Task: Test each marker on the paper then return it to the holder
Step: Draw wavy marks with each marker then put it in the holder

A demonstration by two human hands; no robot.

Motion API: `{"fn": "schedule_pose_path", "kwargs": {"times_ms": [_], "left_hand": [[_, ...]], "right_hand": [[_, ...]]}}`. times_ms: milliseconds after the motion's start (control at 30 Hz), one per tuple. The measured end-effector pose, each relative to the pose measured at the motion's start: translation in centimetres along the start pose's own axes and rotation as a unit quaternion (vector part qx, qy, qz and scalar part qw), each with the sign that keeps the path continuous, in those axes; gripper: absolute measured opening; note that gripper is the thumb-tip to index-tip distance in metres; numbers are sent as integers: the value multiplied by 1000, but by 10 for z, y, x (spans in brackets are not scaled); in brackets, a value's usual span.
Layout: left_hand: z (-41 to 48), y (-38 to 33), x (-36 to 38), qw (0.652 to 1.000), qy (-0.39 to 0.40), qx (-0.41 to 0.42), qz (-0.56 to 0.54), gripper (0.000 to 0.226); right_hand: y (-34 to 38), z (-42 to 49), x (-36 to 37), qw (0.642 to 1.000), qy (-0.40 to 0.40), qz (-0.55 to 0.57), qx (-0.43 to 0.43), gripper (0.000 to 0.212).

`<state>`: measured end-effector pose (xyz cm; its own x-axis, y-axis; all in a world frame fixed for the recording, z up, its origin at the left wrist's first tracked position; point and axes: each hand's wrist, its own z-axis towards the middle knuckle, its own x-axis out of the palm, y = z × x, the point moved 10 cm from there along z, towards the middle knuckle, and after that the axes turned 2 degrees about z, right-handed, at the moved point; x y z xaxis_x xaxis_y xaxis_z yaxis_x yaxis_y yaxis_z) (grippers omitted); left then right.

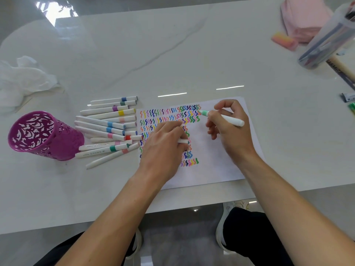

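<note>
Two hands share the job over the paper (221, 160), which lies on the near-right part of the tabletop (134, 64). The right hand (228, 129) has its grip closed round a white marker (230, 120), fingers pinching it close to the green collar, so the tip meets the sheet at the right end of the second row of coloured squiggles (169, 112) — the natural spot for the next test mark. The left hand (163, 144) lies on the left half of the sheet, probably to pin it flat against the stroke; its grip is curled round a small white cap (182, 141), most likely this marker's own, kept ready for recapping. Left of the paper a heap of capped markers (109, 129) lies loose, just beside the purple holder (44, 135), which stands at the left with no marker showing inside it; by my reading the marker in hand has yet to go back there — and so has the heap.
</note>
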<state>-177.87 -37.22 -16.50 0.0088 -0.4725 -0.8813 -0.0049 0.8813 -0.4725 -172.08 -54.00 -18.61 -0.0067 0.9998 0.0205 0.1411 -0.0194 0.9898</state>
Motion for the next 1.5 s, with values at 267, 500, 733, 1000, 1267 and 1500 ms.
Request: {"fn": "schedule_pose_path", "kwargs": {"times_ms": [267, 500, 733, 1000, 1267, 1500], "left_hand": [[-1, 8, -20, 995, -37, -35, -90, 14], [1, 26, -19, 965, -39, -118, -229, 9], [1, 25, -12, 951, -12, -126, -283, 13], [2, 19, -13, 967, -8, -96, -235, 9], [-1, 25, -15, 944, -19, -112, -310, 17], [-3, 27, -27, 963, -70, -89, -244, 22]], "right_hand": [[20, -3, 8, 999, 11, 20, -34, 10], [20, -8, 25, 998, 40, 46, -7, 12], [23, -9, 28, 999, 36, 22, -23, 12], [19, -12, 36, 997, 71, 3, -15, 10], [17, -14, 40, 996, 79, 25, -17, 13], [7, -15, 48, 991, 99, 85, 14, 13]]}}
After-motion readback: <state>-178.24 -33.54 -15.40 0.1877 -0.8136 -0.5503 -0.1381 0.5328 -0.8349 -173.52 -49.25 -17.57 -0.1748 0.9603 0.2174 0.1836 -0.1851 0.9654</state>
